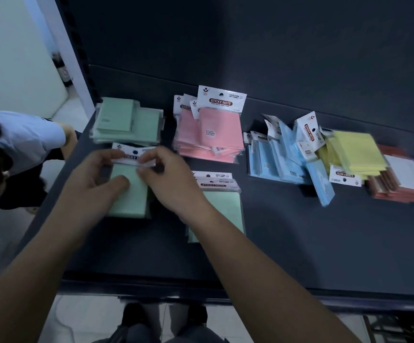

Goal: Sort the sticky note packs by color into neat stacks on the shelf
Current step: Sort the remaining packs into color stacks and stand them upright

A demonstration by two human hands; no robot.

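On the dark shelf (300, 243) a green sticky note pack (129, 194) lies at the front left. My left hand (94, 179) grips its left side and header, thumb on its face. My right hand (169, 177) pinches the white header at its top right. Behind it sits a green stack (126, 122). Two more green packs (220, 206) lie just right of my right wrist. A pink stack (211, 134) stands at the back middle. A loose blue heap (280, 157) and a yellow heap (349, 154) lie further right.
Red and white packs (404, 181) sit at the far right edge. A person in a light shirt (22, 144) crouches left of the shelf. A white upright post (70, 53) rises at the back left. The shelf's front lip (225, 290) runs below my arms.
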